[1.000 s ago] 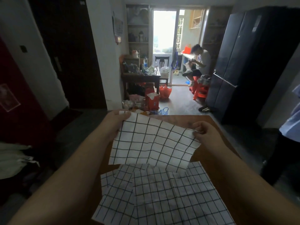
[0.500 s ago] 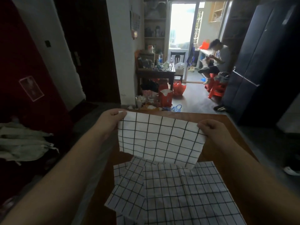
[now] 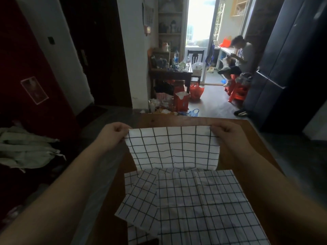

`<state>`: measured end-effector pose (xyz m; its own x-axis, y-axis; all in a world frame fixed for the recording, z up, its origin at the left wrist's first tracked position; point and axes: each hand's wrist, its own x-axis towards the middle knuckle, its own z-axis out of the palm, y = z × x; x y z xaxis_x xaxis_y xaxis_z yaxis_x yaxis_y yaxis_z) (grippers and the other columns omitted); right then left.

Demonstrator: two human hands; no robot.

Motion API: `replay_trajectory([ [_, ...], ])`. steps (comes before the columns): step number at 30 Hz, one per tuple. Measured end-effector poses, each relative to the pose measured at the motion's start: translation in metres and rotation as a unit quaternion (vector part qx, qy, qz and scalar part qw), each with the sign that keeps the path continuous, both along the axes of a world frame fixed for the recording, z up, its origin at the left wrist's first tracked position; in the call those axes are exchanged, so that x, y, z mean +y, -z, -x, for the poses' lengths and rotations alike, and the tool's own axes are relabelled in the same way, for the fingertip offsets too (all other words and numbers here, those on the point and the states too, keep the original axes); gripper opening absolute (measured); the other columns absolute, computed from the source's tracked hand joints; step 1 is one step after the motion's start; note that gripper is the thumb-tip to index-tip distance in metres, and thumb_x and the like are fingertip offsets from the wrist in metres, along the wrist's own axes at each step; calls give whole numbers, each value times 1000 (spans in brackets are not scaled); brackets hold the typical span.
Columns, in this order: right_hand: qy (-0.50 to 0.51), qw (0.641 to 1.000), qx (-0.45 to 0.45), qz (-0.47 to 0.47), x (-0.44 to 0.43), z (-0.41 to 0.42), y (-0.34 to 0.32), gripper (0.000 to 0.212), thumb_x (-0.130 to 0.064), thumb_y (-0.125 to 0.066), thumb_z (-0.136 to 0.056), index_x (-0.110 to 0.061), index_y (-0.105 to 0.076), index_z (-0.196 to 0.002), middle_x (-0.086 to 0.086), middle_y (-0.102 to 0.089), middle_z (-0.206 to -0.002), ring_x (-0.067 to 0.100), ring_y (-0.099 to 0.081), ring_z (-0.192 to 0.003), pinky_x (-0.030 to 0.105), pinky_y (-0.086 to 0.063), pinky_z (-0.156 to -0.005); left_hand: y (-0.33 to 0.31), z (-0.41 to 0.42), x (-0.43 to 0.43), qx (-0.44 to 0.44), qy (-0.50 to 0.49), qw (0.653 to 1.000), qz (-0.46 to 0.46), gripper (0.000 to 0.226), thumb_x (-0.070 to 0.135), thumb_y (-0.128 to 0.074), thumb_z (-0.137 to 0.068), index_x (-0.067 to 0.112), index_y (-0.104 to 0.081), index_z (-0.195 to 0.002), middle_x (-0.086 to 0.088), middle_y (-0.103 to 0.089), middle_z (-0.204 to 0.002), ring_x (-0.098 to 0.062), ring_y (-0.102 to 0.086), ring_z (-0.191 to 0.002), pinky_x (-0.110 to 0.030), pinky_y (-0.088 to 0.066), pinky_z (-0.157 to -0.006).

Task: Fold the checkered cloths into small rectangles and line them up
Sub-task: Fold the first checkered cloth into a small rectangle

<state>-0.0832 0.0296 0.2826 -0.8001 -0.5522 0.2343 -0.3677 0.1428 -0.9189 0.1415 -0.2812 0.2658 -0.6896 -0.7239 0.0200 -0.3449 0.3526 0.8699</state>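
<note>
I hold a white cloth with a black check pattern (image 3: 172, 147) stretched in the air above the brown wooden table (image 3: 247, 152). My left hand (image 3: 113, 134) pinches its upper left corner and my right hand (image 3: 228, 134) pinches its upper right corner. The cloth hangs down flat, its lower edge near the pile below. Under it, several more checkered cloths (image 3: 194, 206) lie spread and overlapping on the table, one of them (image 3: 139, 198) turned at an angle on the left.
The table's far edge (image 3: 177, 119) is just beyond my hands. A grey garment (image 3: 26, 147) lies at the left. Beyond the table are bags and clutter on the floor (image 3: 173, 103), a dark fridge (image 3: 292, 64) at the right, and a seated person (image 3: 240, 57).
Both hands have levelled the held cloth and pulled it taut, so it now hangs squarer. My view has shifted so the room appears further right.
</note>
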Motion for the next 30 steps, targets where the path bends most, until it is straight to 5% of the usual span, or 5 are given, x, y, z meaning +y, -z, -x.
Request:
replay_trajectory([
  [8,-12,999,26,-26,-8,-5,-2,16,-17,-62,-98,-24,-77,-97,-7,-74,-90,6,-66,-80,27,-53,-70,16,35,26,-130,139,980,58,21,20,-64,-98,35,-62,-113,11,-62,-112,-8,-61,-103,-32,-52,-90],
  [13,-17,996,49,-67,1,-7,-4,15,-18,-58,-101,-20,-72,-98,-26,-62,-62,-9,-55,-54,18,-39,-57,32,67,53,-179,225,956,51,39,32,-73,-93,36,-60,-130,15,-59,-128,-10,-57,-117,-35,-49,-97],
  [20,-13,996,61,-66,23,-7,-14,21,-14,-54,-103,-27,-68,-93,-30,-63,-60,-13,-56,-52,4,-39,-48,40,109,105,-89,267,959,31,52,30,-76,-92,22,-58,-140,9,-62,-131,-12,-60,-115,-31,-49,-95],
  [24,1,996,61,-64,36,-6,-13,24,-14,-54,-102,-29,-67,-88,-26,-64,-60,-10,-57,-53,7,-41,-48,46,128,124,-41,289,952,89,19,24,-70,-97,16,-72,-114,8,-69,-97,-3,-61,-80,-24,-46,-76],
  [30,88,992,59,-73,53,6,1,19,-22,-61,-99,-30,-73,-87,-3,-73,-87,14,-69,-79,33,-55,-74,40,137,124,-3,262,954,148,20,24,-64,-101,13,-77,-110,5,-72,-98,-10,-64,-89,-27,-46,-78],
])
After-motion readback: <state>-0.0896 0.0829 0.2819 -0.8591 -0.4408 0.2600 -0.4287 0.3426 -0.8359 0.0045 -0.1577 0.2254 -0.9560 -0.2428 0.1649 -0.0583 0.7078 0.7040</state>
